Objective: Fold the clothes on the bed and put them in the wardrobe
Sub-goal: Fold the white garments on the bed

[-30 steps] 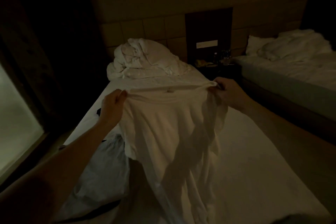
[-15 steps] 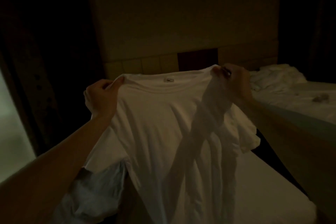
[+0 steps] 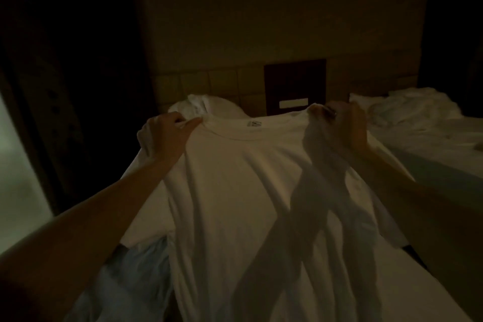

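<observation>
A white T-shirt [image 3: 243, 191] hangs spread out in front of me above the bed [image 3: 407, 285], its collar label facing me. My left hand [image 3: 163, 136] pinches the left shoulder beside the collar. My right hand [image 3: 345, 128] grips the right shoulder, with a bunch of cloth gathered under it. The shirt's body drapes down onto the white sheet. A pale blue garment [image 3: 136, 280] lies crumpled on the bed at the lower left, partly covered by the shirt.
A heap of white bedding [image 3: 209, 106] sits at the head of the bed behind the shirt. A second bed [image 3: 423, 125] with rumpled white covers stands to the right across a dark gap. A bright window [image 3: 15, 178] is on the left; the room is dim.
The shirt has been lifted from the bed and spread wide by its shoulders. My hands have moved apart and slightly down since half a second ago, and the view has tilted.
</observation>
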Action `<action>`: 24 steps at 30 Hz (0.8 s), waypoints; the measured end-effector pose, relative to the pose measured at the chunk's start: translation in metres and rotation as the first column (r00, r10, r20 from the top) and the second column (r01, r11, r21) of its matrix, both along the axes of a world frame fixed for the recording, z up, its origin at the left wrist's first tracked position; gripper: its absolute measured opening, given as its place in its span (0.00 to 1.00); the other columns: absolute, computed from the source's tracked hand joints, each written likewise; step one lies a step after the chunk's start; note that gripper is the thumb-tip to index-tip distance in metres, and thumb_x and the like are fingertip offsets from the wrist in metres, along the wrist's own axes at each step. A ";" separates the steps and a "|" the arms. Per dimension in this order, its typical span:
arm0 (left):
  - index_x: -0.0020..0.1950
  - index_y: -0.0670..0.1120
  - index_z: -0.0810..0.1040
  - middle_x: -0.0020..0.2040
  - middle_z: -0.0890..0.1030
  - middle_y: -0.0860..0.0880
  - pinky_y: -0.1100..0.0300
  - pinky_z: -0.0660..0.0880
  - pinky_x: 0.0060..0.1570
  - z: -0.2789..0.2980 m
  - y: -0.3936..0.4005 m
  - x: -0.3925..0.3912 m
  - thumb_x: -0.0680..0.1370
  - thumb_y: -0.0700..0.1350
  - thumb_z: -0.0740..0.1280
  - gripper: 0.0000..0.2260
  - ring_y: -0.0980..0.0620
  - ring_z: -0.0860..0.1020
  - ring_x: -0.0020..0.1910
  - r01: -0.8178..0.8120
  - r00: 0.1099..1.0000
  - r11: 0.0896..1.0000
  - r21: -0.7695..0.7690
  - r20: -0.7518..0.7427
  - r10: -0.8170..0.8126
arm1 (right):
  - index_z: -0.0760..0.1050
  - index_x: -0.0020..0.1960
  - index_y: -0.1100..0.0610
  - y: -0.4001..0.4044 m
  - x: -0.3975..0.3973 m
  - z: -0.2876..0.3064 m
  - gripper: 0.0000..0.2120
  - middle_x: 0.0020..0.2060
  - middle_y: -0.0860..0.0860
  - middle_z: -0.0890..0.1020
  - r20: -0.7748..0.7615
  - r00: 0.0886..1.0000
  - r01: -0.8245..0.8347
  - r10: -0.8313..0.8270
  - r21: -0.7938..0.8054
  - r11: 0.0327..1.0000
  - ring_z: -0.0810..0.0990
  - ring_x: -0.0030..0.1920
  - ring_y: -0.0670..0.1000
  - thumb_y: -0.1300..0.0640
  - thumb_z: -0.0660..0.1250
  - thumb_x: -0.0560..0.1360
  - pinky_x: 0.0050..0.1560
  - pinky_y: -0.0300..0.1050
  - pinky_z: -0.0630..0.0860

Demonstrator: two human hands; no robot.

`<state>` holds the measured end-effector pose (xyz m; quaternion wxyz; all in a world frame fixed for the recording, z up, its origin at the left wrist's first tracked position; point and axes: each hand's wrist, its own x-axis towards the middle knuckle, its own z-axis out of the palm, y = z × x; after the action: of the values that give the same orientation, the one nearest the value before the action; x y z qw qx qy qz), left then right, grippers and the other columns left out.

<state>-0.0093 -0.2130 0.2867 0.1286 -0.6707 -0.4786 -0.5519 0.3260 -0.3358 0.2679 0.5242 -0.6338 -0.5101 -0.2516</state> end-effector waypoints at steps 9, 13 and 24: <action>0.32 0.45 0.77 0.33 0.81 0.43 0.52 0.72 0.39 -0.182 0.207 0.046 0.73 0.62 0.69 0.22 0.42 0.79 0.36 0.043 0.947 0.931 -0.363 -0.282 -0.154 | 0.78 0.47 0.56 0.221 0.034 -0.179 0.10 0.42 0.58 0.82 0.044 0.992 0.122 -0.114 -0.407 0.905 0.75 0.48 0.63 0.55 0.59 0.77 0.46 0.52 0.68; 0.30 0.49 0.71 0.30 0.75 0.49 0.51 0.75 0.38 -0.301 0.284 0.067 0.74 0.63 0.66 0.21 0.43 0.78 0.35 -0.036 0.947 0.793 -0.609 -0.274 -0.167 | 0.78 0.46 0.54 0.295 0.042 -0.291 0.11 0.43 0.57 0.82 0.001 0.990 0.113 -0.140 -0.601 0.791 0.75 0.50 0.62 0.54 0.58 0.79 0.46 0.49 0.64; 0.43 0.47 0.75 0.45 0.80 0.45 0.50 0.71 0.50 -0.430 0.306 0.074 0.77 0.58 0.64 0.15 0.42 0.77 0.48 -0.072 0.956 0.795 -0.602 -0.269 -0.117 | 0.73 0.55 0.55 0.329 0.034 -0.409 0.15 0.57 0.57 0.77 0.023 0.991 0.095 -0.130 -0.806 0.584 0.71 0.61 0.59 0.45 0.56 0.80 0.60 0.56 0.64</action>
<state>0.0649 0.0929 -0.1433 -0.0298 -0.7561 -0.5973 -0.2658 0.3605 -0.0072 -0.1413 0.1741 -0.8377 -0.5174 -0.0145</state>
